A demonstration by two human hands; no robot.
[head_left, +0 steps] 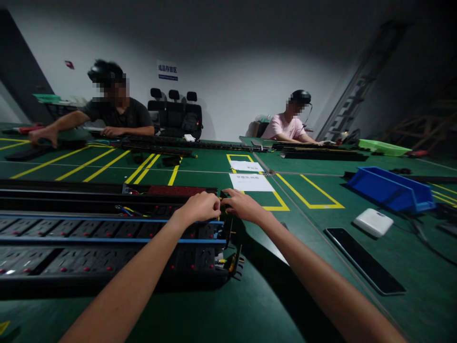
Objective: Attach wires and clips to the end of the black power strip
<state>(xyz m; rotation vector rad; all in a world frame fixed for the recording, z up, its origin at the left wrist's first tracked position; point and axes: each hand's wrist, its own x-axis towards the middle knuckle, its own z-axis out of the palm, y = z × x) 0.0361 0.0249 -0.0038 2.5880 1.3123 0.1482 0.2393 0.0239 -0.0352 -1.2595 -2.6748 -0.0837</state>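
Several long black power strips (124, 259) with rows of sockets and red dots lie side by side on the table, two of them edged with blue rails (107, 241). At the right end of the far strip, my left hand (200, 206) is closed, its fingers curled downward; what they grip is hidden. Facing it, my right hand (243, 204) has its fingers bent together at a small dark part I cannot make out. Loose end pieces with metal prongs (235, 264) stick out at the near strips' right ends. Coloured wires (126, 209) show in an open black housing.
White paper labels (252, 182) lie beyond my hands. To the right are a black phone (364, 261), a white box (373, 222) and a blue bin (391, 190). Two co-workers (121, 112) sit across the green table (307, 188), with more black strips before them.
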